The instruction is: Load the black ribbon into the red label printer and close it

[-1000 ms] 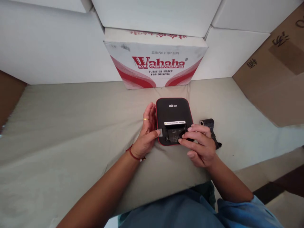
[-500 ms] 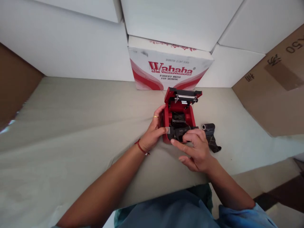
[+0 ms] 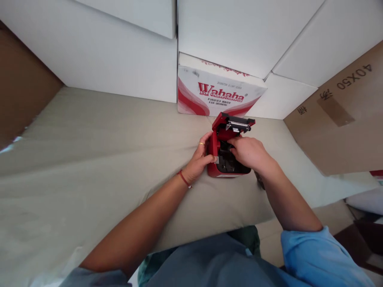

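A small red label printer stands on the cloth-covered table with its lid raised. My left hand grips the printer's left side, thumb on the front left corner and fingers along the wall. Into the open body reaches my right hand, its fingers bent down around the black parts inside. The palm hides part of the interior, and what the fingertips pinch cannot be made out. Beside the printer, a strip of black ribbon shows from under my right wrist; the rest of it is covered.
A Wahaha water carton stands right behind the printer. Large white boxes line the back. Brown cartons flank the table, one at the right and one at the left. The table's front edge lies against my body.
My right hand has moved from the printer's front edge up and into its open body. My left hand keeps its hold. The view has shifted slightly.
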Demonstrator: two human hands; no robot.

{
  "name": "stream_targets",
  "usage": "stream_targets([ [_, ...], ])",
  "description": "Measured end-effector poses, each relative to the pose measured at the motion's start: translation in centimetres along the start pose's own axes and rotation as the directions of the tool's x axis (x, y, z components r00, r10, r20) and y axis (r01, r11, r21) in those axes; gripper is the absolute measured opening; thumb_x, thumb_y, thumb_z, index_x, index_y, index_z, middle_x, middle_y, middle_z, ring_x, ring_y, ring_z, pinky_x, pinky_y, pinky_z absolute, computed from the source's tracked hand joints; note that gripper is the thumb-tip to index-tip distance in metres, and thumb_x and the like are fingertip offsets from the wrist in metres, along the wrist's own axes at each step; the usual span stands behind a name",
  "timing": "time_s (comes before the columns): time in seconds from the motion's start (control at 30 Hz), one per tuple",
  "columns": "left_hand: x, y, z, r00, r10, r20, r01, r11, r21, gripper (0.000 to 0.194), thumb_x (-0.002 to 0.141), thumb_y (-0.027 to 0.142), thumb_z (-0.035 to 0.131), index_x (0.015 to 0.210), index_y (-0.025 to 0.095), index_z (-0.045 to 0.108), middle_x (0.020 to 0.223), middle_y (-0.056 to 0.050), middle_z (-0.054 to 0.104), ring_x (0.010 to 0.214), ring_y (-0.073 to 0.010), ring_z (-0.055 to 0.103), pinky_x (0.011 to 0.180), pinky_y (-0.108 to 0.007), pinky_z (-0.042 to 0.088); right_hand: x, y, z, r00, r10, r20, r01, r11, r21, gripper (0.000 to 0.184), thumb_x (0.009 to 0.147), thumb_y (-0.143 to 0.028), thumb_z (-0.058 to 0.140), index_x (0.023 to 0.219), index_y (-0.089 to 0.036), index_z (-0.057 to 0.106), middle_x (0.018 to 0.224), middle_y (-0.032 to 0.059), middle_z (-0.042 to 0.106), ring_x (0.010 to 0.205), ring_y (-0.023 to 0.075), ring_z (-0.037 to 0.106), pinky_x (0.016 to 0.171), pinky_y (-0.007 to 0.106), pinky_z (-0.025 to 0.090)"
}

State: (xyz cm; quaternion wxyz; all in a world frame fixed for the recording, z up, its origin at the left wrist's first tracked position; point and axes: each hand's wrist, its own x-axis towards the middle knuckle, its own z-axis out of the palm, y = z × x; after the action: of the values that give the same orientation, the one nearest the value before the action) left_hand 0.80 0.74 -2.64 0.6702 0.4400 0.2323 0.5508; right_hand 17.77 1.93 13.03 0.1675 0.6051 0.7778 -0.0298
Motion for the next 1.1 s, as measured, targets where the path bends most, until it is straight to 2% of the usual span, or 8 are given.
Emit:
stream_targets([
  [0.2,0.3,-0.4,-0.2,1.000,0.013,0.008,-0.013,1.000,0.015,0.098,0.070,0.030,0.075,0.161,0.034,0.039,0.174,-0.007,0.045,0.161,-0.0369,0.042,0.135,-0.057,0.034,2.5,-0.9,-0.4,0.997,-0.044,0.057,0.048,0.997,-0.063,0.032,0.096,-0.025,0.069,0.125,-0.022,0.082,0.121,0.0161,0.085,0.111,0.0363,0.078,0.077,0.038,0.050],
  [0.33,0.3,-0.4,-0.1,1.000,-0.005,-0.001,0.005,1.000,-0.015,0.098,0.069,0.029,0.076,0.160,0.033,0.039,0.172,-0.007,0.047,0.158,-0.0372,0.046,0.134,-0.059,0.036,1.3,-1.0,-0.6,0.999,-0.026,0.020,0.026,0.999,-0.032,0.036,0.097,-0.025,0.067,0.130,-0.021,0.077,0.124,0.0154,0.084,0.108,0.0331,0.077,0.077,0.037,0.049],
  [0.47,0.2,-0.3,0.0,1.000,0.002,-0.003,-0.002,1.000,-0.024,0.097,0.069,0.029,0.075,0.159,0.033,0.039,0.174,-0.007,0.044,0.161,-0.0373,0.042,0.137,-0.060,0.033,-3.8,1.9,-1.9,0.992,0.022,-0.126,0.011,0.967,0.253,0.034,0.097,-0.037,0.069,0.126,-0.022,0.076,0.101,0.0075,0.083,0.083,0.0245,0.072,0.072,0.035,0.047],
  [0.57,0.2,-0.4,0.0,1.000,0.003,0.000,-0.003,1.000,-0.024,0.096,0.070,0.029,0.074,0.160,0.034,0.039,0.175,-0.007,0.044,0.164,-0.0374,0.039,0.138,-0.060,0.031,-7.0,6.9,-2.4,0.987,0.056,-0.150,0.035,0.838,0.544,0.044,0.095,-0.059,0.070,0.123,-0.025,0.078,0.086,0.0031,0.077,0.071,0.0207,0.065,0.064,0.033,0.046],
  [0.67,0.3,-0.6,-0.2,1.000,0.020,0.007,-0.020,1.000,-0.006,0.096,0.070,0.029,0.073,0.160,0.034,0.040,0.175,-0.006,0.044,0.165,-0.0375,0.037,0.139,-0.060,0.030,-6.4,11.4,-0.8,0.978,0.175,-0.113,-0.049,0.720,0.692,0.043,0.089,-0.060,0.074,0.112,-0.025,0.079,0.103,0.0070,0.082,0.090,0.0249,0.073,0.079,0.036,0.054],
  [0.8,0.3,-0.6,-0.5,1.000,0.011,0.010,-0.011,1.000,-0.003,0.097,0.072,0.030,0.074,0.162,0.034,0.039,0.174,-0.006,0.046,0.164,-0.0371,0.039,0.139,-0.060,0.029,-1.9,12.8,3.5,0.983,0.183,0.034,-0.163,0.762,0.627,0.026,0.081,-0.042,0.075,0.096,-0.021,0.079,0.093,0.0070,0.081,0.084,0.0236,0.071,0.080,0.036,0.053],
  [1.0,0.3,-0.3,-0.4,1.000,0.023,0.014,-0.023,0.999,-0.024,0.095,0.070,0.028,0.077,0.159,0.033,0.043,0.175,-0.006,0.045,0.166,-0.0357,0.037,0.141,-0.057,0.026,-2.1,12.9,7.3,0.975,0.221,0.016,-0.190,0.796,0.574,0.054,0.090,-0.041,0.067,0.137,-0.016,0.077,0.077,0.0013,0.073,0.069,0.0205,0.064,0.072,0.035,0.052],
  [1.1,0.2,-0.2,-0.4,1.000,0.024,0.012,-0.024,0.999,-0.023,0.093,0.071,0.030,0.078,0.158,0.033,0.044,0.173,-0.006,0.047,0.165,-0.0359,0.039,0.140,-0.057,0.028,-3.8,14.3,7.8,0.972,0.234,-0.007,-0.191,0.811,0.553,0.050,0.089,-0.031,0.063,0.134,-0.016,0.079,0.082,0.0032,0.075,0.073,0.0209,0.065,0.076,0.036,0.055],
])
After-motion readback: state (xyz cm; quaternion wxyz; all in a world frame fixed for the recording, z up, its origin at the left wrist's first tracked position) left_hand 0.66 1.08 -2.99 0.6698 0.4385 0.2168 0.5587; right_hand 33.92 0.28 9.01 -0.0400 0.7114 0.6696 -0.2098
